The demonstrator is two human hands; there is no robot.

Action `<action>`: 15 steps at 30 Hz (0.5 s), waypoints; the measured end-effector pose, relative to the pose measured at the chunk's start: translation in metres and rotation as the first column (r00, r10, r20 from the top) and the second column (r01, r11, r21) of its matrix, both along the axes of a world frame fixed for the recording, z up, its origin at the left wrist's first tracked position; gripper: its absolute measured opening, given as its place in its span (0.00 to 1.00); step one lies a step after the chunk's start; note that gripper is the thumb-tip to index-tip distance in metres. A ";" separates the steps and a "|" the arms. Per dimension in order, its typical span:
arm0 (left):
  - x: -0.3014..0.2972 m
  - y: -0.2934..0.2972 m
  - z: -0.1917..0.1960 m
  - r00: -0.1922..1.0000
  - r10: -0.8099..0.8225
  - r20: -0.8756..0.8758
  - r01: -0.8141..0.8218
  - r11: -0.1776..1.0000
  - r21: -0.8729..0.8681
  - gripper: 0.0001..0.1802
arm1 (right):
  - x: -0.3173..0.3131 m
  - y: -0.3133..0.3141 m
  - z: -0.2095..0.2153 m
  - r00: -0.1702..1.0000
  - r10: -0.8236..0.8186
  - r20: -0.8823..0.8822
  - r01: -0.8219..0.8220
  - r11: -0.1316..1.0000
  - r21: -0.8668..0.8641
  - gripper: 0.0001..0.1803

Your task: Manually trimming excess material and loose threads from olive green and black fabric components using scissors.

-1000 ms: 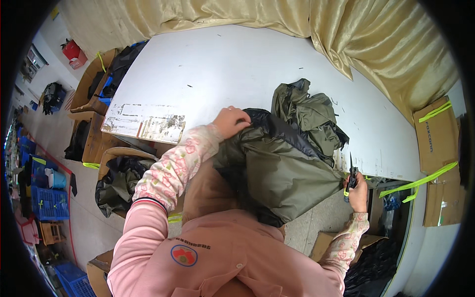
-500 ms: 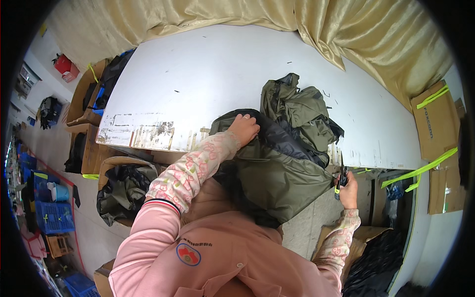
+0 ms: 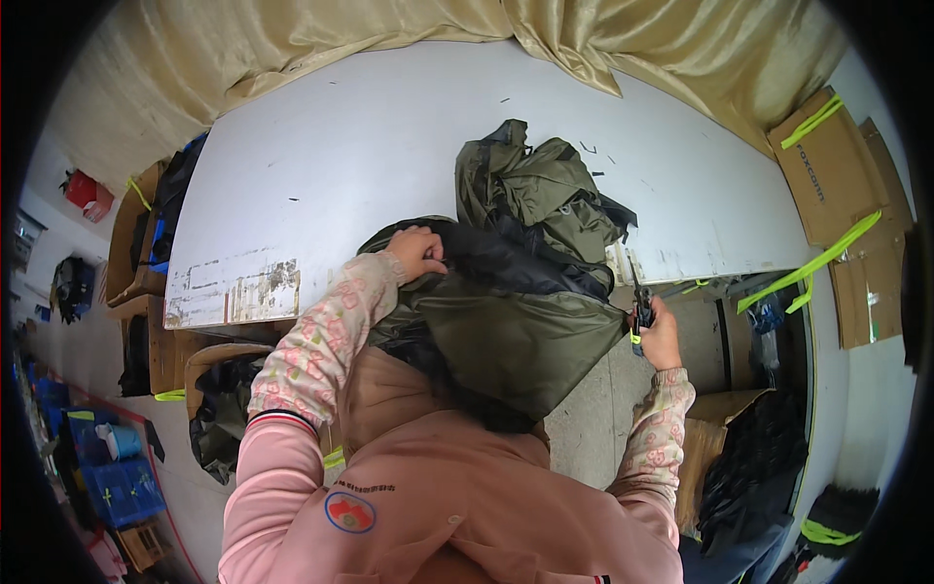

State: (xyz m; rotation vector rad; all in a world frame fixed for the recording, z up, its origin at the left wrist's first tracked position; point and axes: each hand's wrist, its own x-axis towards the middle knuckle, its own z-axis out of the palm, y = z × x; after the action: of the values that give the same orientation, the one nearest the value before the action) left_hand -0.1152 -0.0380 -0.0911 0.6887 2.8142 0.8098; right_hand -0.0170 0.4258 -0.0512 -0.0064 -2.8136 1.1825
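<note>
Resting its bent fingers on the black part of an olive-and-black fabric piece [image 3: 506, 341], the left hand [image 3: 418, 251] lies just above the near edge of the white table [image 3: 370, 146]; whether it pinches the cloth or only presses on it, I cannot tell. The right hand [image 3: 664, 336] is closed around a dark, slim-pointed tool [image 3: 641, 310] with a yellow-green part low on it, its tip directed toward the table's far edge, just beside the right-hand corner of the fabric piece; whether the hand also touches that corner is unclear. The fabric piece straddles the near edge of the table, its black part on the surface and its olive part hanging down toward the person's lap. Behind it, on the surface and touching it, sits a crumpled olive bundle [image 3: 530, 180]; whether the two are joined cannot be made out. Small dark scraps [image 3: 294, 200] are scattered over the surface, and its near left corner is worn and stained. A gold curtain [image 3: 331, 39] runs along the far edge. Past the left edge stand open cardboard boxes, and dark cloth [image 3: 226, 414] fills another below the near left corner. Beyond the right edge stands a brown carton [image 3: 817, 180] with a yellow-green strap [image 3: 827, 258] near it.
</note>
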 end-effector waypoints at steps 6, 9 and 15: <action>0.028 -0.051 0.061 0.931 -0.092 -0.353 0.229 0.901 0.368 0.13 | 0.003 -0.013 0.016 0.996 0.048 0.079 -0.032 0.982 -0.188 0.10; 0.065 -0.069 0.117 0.921 -0.109 0.374 -0.178 0.737 0.653 0.12 | -0.001 -0.023 0.019 0.987 0.137 0.081 -0.102 0.934 -0.341 0.10; 0.099 -0.121 0.149 0.856 -0.087 0.510 -0.354 0.622 0.699 0.12 | -0.020 -0.082 0.052 0.925 0.349 0.148 -0.262 0.872 -0.414 0.11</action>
State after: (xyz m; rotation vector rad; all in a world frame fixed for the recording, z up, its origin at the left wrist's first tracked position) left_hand -0.0160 -0.1587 0.0581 0.2381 1.9536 1.9657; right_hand -0.0370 0.3440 0.0011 0.3171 -2.7732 1.9102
